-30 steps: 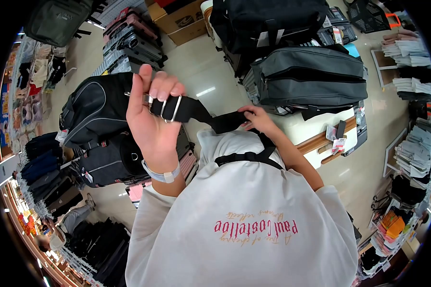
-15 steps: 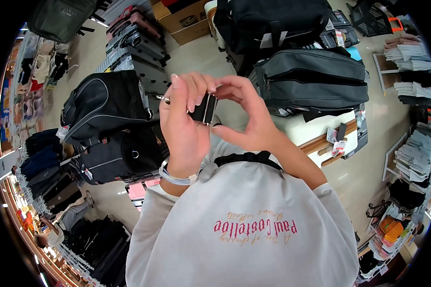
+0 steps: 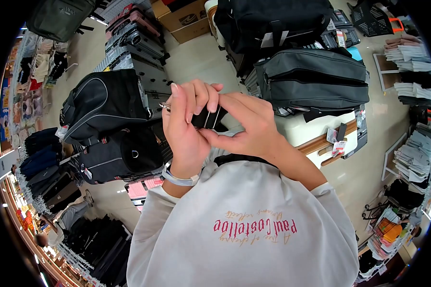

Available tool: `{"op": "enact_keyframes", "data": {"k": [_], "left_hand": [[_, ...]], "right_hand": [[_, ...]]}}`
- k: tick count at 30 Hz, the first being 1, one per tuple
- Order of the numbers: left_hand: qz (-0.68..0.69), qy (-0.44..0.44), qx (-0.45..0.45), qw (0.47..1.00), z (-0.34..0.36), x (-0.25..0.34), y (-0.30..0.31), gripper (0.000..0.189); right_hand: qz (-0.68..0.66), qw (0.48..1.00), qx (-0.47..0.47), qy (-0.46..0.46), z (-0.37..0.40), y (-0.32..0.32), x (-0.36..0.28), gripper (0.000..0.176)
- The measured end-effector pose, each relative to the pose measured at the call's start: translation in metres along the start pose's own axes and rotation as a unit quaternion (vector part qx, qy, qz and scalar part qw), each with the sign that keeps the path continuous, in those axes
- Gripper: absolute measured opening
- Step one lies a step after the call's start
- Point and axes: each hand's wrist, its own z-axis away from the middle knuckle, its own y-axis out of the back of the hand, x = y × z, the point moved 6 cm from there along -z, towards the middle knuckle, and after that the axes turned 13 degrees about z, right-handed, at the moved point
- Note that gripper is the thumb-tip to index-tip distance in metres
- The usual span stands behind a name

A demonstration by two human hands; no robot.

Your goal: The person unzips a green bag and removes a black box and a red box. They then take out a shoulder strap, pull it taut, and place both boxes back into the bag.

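My left hand point(image 3: 183, 129), with a light band on its wrist, is closed around a folded black strap point(image 3: 206, 118) with narrow metal bars across it. A small metal clip point(image 3: 164, 105) sticks out on the left side of that hand. My right hand point(image 3: 250, 123) is closed on the strap from the right, its thumb below and its fingers above. The fingers hide much of the strap. Beyond the right hand, a dark grey bag point(image 3: 316, 79) lies with its top gaping. To the left of my hands is a black bag point(image 3: 105, 105) with grey piping.
Another black bag point(image 3: 273, 24) lies farther off. A white suitcase point(image 3: 299, 129) with a brown trim stands right of my forearm. Upright suitcases point(image 3: 136, 52) and a cardboard box point(image 3: 189, 28) are ahead. Clothes racks point(image 3: 88, 244) line the left, folded clothes point(image 3: 409, 155) the right.
My right hand has closed from a loose, spread curve onto the right end of the strap. The left hand keeps its hold, shifted slightly.
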Motion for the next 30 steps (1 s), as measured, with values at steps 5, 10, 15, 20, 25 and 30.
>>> {"op": "enact_keyframes", "data": {"k": [5, 10, 15, 20, 25, 30], "left_hand": [[0.028, -0.019, 0.025, 0.999, -0.002, 0.007, 0.005, 0.046], [0.179, -0.019, 0.011, 0.984, -0.016, 0.033, 0.018, 0.044], [0.230, -0.047, 0.016, 0.972, -0.030, 0.070, 0.046, 0.044], [0.232, -0.082, 0.015, 0.969, -0.043, 0.108, 0.072, 0.038], [0.221, -0.097, 0.016, 0.970, -0.056, 0.141, 0.096, 0.040], [0.226, -0.110, 0.017, 0.968, -0.069, 0.172, 0.124, 0.038]], "right_hand": [[0.014, 1.000, -0.016, -0.019, 0.002, -0.002, 0.003, 0.045], [0.016, 0.997, -0.052, -0.046, 0.022, -0.010, 0.025, 0.043], [0.005, 0.992, -0.103, -0.078, 0.050, -0.020, 0.052, 0.041], [-0.021, 0.989, -0.117, -0.088, 0.079, -0.027, 0.079, 0.042], [-0.022, 0.983, -0.135, -0.119, 0.097, -0.025, 0.095, 0.041], [-0.024, 0.978, -0.145, -0.151, 0.107, -0.013, 0.108, 0.041]]}}
